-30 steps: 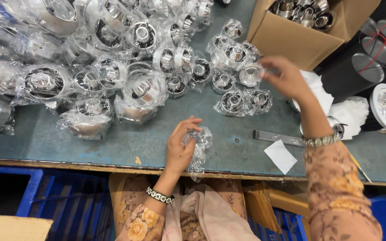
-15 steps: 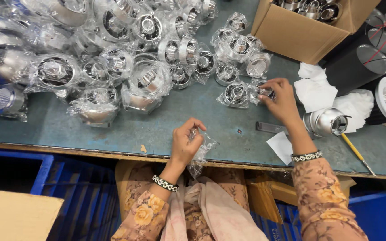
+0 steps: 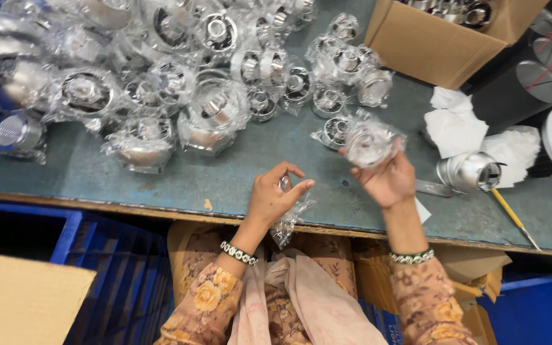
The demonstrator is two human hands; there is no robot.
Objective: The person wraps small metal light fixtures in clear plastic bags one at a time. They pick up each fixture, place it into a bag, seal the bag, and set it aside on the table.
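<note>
My left hand [image 3: 275, 195] pinches an empty clear plastic bag [image 3: 290, 217] that hangs over the near edge of the grey-green table [image 3: 180, 182]. My right hand [image 3: 388, 180] is raised above the table and holds a shiny metal lamp part wrapped in clear plastic [image 3: 368, 142]. Just left of it another bagged part [image 3: 335, 131] lies on the table. A big heap of bagged metal lamp parts [image 3: 161, 83] fills the far left and middle of the table.
An open cardboard box [image 3: 439, 41] with metal parts stands at the back right. White cloths [image 3: 455, 124], an unwrapped silver lamp housing [image 3: 471, 171] and a yellow-handled tool [image 3: 512, 217] lie at the right. Blue crates [image 3: 116, 275] sit below the table edge.
My right hand has lifted a bagged part off the pile and drawn it back toward me. My left hand stays near the table edge with the empty bag.
</note>
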